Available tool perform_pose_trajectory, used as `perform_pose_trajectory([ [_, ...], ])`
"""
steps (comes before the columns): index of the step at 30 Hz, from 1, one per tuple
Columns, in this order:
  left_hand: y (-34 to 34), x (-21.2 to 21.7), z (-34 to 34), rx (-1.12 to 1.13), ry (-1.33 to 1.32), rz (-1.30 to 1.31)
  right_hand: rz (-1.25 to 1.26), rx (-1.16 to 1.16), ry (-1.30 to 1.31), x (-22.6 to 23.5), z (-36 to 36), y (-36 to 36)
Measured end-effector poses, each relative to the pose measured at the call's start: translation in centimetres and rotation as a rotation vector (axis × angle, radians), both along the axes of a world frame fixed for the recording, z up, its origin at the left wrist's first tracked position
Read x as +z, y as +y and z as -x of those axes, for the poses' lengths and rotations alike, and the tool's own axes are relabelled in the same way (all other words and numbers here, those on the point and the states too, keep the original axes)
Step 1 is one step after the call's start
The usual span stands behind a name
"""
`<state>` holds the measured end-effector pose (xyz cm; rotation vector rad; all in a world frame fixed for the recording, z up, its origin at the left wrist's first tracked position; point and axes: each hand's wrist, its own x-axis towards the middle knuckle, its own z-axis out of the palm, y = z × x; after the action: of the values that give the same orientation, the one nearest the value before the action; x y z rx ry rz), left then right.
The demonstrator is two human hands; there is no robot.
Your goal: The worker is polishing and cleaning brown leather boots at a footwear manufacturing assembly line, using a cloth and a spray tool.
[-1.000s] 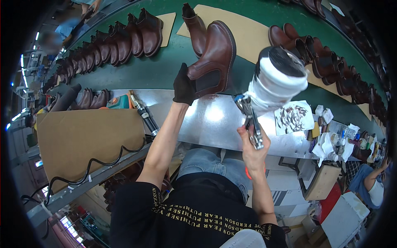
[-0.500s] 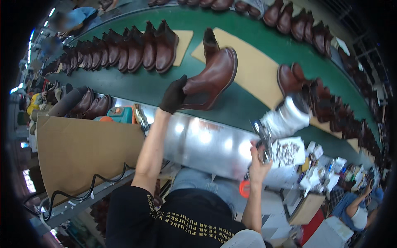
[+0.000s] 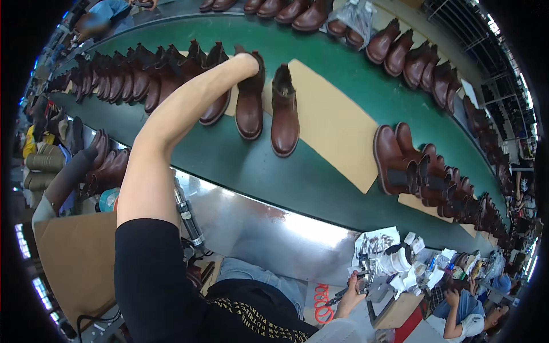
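Note:
My left arm stretches across the green bench, its hand sunk in the shaft of a brown leather ankle boot. The fingers are hidden there. That boot stands toe toward me, beside a second brown boot that touches nothing of mine. Low on the right, the fingers of my right hand are wrapped round a metal spray gun. A cup wrapped in white is fixed to the gun.
Rows of brown boots line the bench at left and right. A cardboard sheet lies between them. A metal ledge runs along the near edge. Crumpled white paper lies near the gun. A co-worker sits at far right.
The boot on my left hand has gone from tilted in the air to upright on the bench, beside the other boot. My right hand has lowered the spray gun toward me.

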<state>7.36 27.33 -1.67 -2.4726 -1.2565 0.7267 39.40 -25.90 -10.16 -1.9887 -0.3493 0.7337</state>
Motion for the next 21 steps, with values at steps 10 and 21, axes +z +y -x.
perform_pose_trajectory([
  [10, -7.4, -14.8, -9.3, -0.282, -0.302, 0.278, 0.08, 0.158, -0.018, -5.8, -4.9, 0.4],
  [21, -7.7, -13.9, -5.8, -0.046, -0.34, 0.259, 0.103, 0.033, 0.015, -5.1, -5.1, 0.7],
])
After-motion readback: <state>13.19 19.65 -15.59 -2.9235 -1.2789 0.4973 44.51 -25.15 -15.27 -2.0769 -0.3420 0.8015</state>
